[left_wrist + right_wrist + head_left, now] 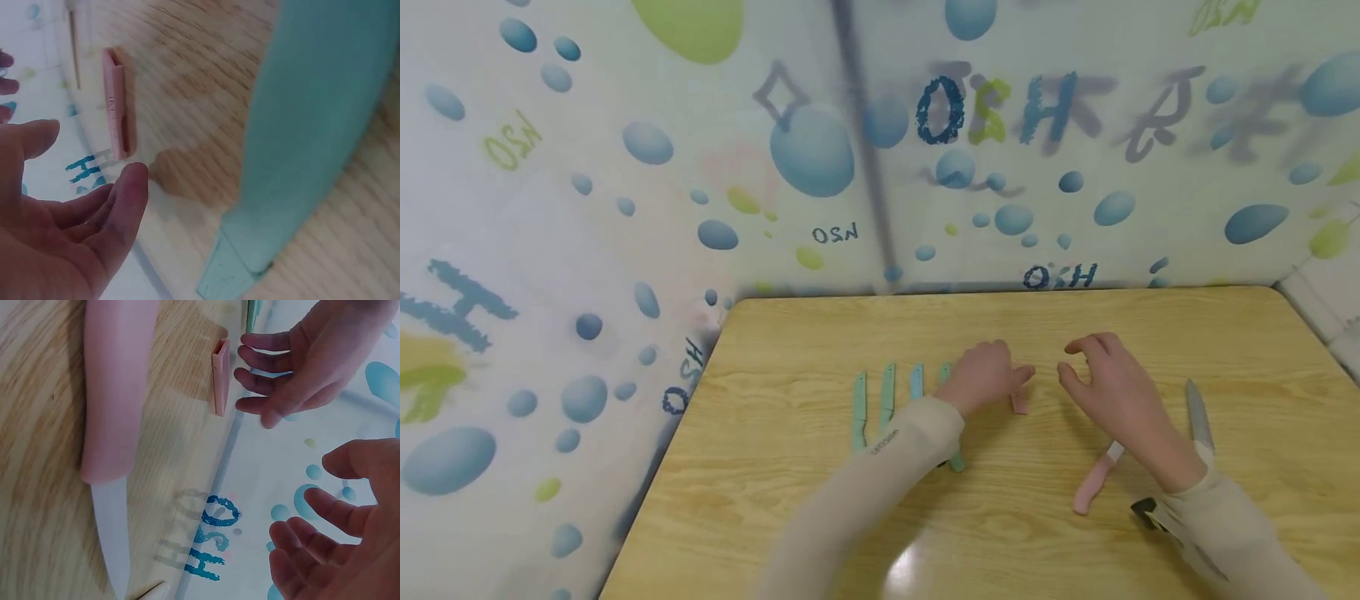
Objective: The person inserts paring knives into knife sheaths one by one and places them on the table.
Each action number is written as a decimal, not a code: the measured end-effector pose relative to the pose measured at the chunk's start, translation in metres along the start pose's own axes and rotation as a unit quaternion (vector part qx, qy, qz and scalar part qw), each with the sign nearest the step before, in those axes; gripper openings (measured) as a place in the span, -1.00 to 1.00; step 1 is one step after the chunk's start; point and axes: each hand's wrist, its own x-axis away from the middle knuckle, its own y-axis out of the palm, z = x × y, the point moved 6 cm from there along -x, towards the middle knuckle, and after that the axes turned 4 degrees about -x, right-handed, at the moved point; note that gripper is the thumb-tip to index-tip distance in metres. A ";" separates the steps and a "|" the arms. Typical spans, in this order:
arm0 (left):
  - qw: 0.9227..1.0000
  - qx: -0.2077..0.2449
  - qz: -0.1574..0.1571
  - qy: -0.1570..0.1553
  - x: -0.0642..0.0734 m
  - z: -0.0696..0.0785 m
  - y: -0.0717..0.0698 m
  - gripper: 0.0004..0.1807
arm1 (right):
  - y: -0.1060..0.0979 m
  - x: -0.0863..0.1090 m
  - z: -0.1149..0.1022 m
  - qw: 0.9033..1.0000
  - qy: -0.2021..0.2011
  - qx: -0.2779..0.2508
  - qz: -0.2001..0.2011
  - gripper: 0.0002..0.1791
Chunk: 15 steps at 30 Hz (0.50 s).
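Both my hands hover over the wooden table [790, 333], neither holding anything.

My left hand [983, 377] hangs with fingers loosely spread just above the pink sheath [1019, 402], which lies flat mid-table; from the left wrist view I see a gap between fingertips and sheath. My right hand [1112, 385] floats to the right of it, fingers relaxed and apart, thumb out. The pink-handled knife [1096, 477] with its white blade lies near my right forearm, blade pointing far. Left of my left hand sit teal sheaths in a row [887, 398]. A grey blade [1199, 414] lies at the right, well apart from the pink sheath.
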 end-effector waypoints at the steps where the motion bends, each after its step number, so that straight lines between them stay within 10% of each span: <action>1: 1.000 -0.004 -0.005 -0.002 -0.002 0.002 0.002 -0.40 | -0.001 0.001 0.000 1.000 -0.003 0.002 0.004 -0.66; 15: 0.996 -0.077 0.010 -0.041 -0.010 0.006 0.016 -0.66 | 0.001 0.005 0.006 1.000 0.005 -0.005 -0.005 -0.64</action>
